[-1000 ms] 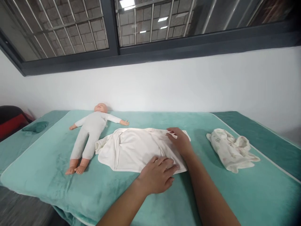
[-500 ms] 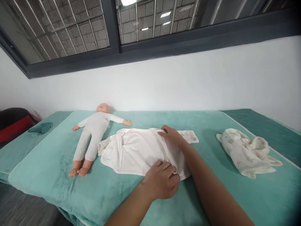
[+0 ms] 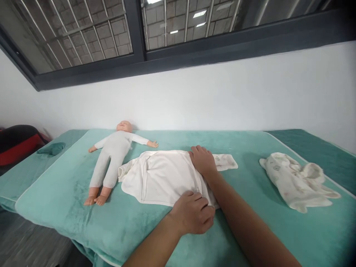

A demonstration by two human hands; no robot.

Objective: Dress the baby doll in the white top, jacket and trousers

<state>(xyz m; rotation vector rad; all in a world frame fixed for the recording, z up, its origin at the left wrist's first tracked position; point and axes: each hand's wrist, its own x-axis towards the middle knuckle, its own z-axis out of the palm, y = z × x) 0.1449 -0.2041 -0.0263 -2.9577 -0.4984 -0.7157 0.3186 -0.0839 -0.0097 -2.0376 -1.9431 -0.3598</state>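
A white baby garment (image 3: 161, 176) lies spread on the teal mat (image 3: 69, 193). My left hand (image 3: 193, 213) rests at its near edge with the fingers curled onto the cloth. My right hand (image 3: 203, 159) lies on the garment's far right part, fingers bent and pressed on the fabric, near a sleeve (image 3: 226, 162) that sticks out to the right. A baby doll (image 3: 111, 155) in a pale grey suit lies on its back just left of the garment, head toward the wall.
A crumpled patterned white cloth (image 3: 297, 180) lies at the right of the mat. A small dark green cloth (image 3: 51, 149) sits at the far left, next to a red and black object (image 3: 16, 142). A white wall and barred window rise behind.
My right hand has slid left along the garment's far edge, uncovering the sleeve on the right. My left hand has curled its fingers at the near edge. The camera has shifted a little.
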